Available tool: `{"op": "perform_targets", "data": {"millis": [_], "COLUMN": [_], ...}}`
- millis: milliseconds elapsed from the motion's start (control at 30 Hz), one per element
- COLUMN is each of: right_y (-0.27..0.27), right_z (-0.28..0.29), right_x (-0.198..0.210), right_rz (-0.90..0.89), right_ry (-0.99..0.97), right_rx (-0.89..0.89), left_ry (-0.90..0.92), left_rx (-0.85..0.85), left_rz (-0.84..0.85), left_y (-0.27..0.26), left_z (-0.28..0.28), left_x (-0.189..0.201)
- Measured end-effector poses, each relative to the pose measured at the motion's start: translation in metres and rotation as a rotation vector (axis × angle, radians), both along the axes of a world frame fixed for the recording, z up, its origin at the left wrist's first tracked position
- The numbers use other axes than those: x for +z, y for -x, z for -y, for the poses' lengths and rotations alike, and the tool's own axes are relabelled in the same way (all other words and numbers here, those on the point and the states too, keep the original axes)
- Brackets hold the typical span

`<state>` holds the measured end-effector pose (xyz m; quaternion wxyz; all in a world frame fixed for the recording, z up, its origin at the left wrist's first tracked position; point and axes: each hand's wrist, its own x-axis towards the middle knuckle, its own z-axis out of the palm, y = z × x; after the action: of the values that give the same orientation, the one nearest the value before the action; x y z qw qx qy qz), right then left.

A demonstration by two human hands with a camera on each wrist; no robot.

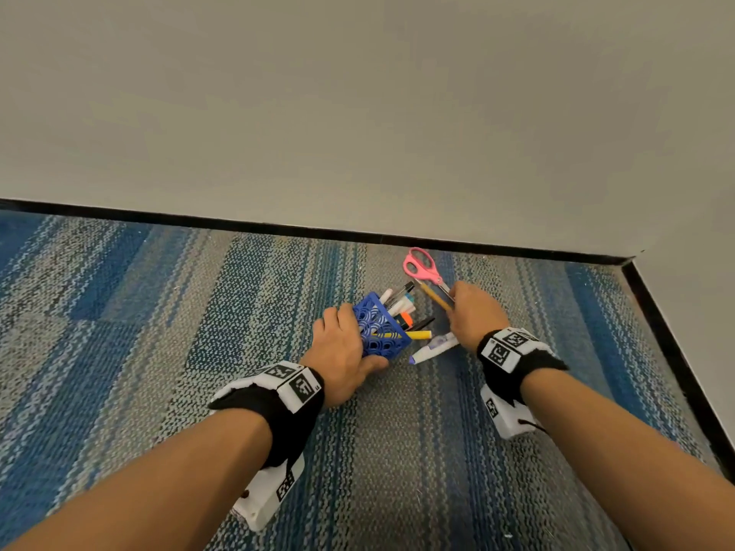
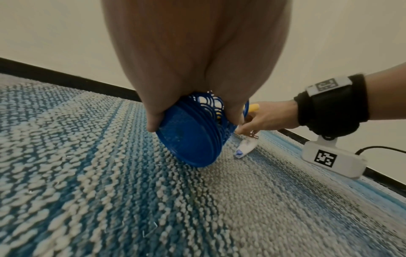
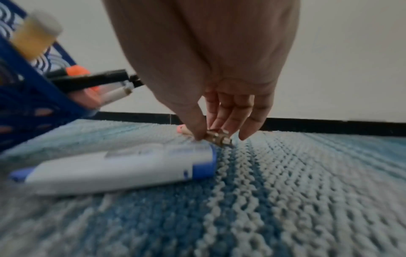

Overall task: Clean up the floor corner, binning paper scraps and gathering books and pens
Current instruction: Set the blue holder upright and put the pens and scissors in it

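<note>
A blue lattice pen holder (image 1: 382,332) lies tilted on the carpet with several pens and markers sticking out of its mouth. My left hand (image 1: 342,351) grips it around the body near the base (image 2: 191,139). My right hand (image 1: 475,316) pinches the ends of a yellow pencil (image 1: 435,298) and pink-handled scissors (image 1: 423,268), which point toward the wall. In the right wrist view the thumb and fingers (image 3: 219,121) close on those tips just above the carpet. A white and blue marker (image 1: 433,347) lies loose between both hands, also seen as marker (image 3: 120,167).
Blue and grey carpet (image 1: 199,312) runs to a black skirting board (image 1: 278,228) under a pale wall. The room corner (image 1: 632,260) is at the right. Tiny bits (image 2: 149,231) lie on the carpet near my left wrist.
</note>
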<state>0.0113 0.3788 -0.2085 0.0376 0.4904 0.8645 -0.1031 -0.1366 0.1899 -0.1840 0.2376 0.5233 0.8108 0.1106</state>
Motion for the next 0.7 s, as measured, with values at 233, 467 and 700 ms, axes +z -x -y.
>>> {"op": "perform_targets", "data": {"millis": [233, 467, 700], "right_y": [-0.021, -0.006, 0.012], "right_z": [-0.005, 0.014, -0.009], "right_x": [0.066, 0.078, 0.033], "right_rz": [-0.753, -0.584, -0.628], "right_ry": [0.401, 0.347, 0.155], "right_rx": [0.063, 0.368, -0.021], "left_ry": [-0.009, -0.020, -0.001], "left_rx": [0.013, 0.013, -0.004], "left_rz": [0.013, 0.061, 0.050], "left_y": [0.001, 0.004, 0.005], "left_z": [-0.001, 0.005, 0.005], "left_x": [-0.003, 0.001, 0.002]}}
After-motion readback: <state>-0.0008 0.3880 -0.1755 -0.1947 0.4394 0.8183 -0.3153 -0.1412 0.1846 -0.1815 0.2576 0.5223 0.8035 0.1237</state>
